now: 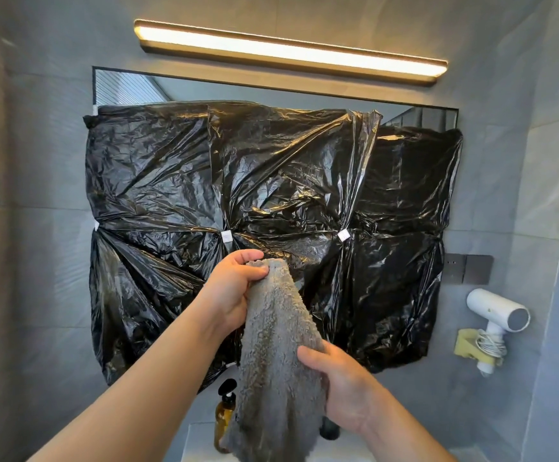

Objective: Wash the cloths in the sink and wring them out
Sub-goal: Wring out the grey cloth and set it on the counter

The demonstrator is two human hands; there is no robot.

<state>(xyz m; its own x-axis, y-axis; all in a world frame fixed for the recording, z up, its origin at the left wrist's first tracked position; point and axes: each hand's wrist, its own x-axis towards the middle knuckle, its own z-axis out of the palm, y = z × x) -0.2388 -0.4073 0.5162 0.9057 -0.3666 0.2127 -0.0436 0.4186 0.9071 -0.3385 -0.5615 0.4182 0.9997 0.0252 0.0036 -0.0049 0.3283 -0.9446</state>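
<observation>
Your right hand [341, 385], nearest the camera, was curled round the right edge of a grey fleecy cloth [274, 361], about halfway down its length. Your left hand [234, 285] was higher and farther out, pinching the cloth's top corner between thumb and fingers. The cloth hung at full length between them, probably held high to drain or be checked before wringing. Its lower end reached the bottom of the view over the white sink [351, 450], so drips would likely have fallen there. An amber pump bottle [223, 415] stood behind the cloth's left edge. Black plastic sheeting [271, 178] covered most of the wall mirror [204, 86] ahead.
</observation>
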